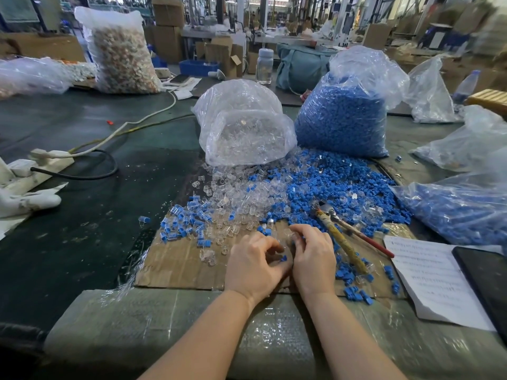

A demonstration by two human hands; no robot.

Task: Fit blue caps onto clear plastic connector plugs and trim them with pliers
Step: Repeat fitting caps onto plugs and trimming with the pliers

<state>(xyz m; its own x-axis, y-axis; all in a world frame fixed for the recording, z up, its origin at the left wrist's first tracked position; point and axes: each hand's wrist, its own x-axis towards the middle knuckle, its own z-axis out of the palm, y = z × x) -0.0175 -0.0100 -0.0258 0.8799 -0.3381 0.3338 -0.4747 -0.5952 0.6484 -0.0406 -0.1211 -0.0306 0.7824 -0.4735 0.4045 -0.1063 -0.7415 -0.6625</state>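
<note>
Our left hand [255,266] and right hand [312,259] meet over the cardboard sheet [178,267], fingers curled; the left pinches a blue cap [283,258], and the right seems to pinch a clear plug [291,237], though we cannot tell for sure. The pliers [340,234] lie untouched just right of our right hand. Beyond us spread loose blue caps [329,185] and clear plugs [233,198], spilling from a bag of plugs [244,124] and a bag of caps [343,116]. A paper sheet [430,275] lies at right.

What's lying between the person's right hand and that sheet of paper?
The pliers, handles toward the paper, with scattered blue caps on cardboard, right of the right hand; seen from the head camera.
</note>
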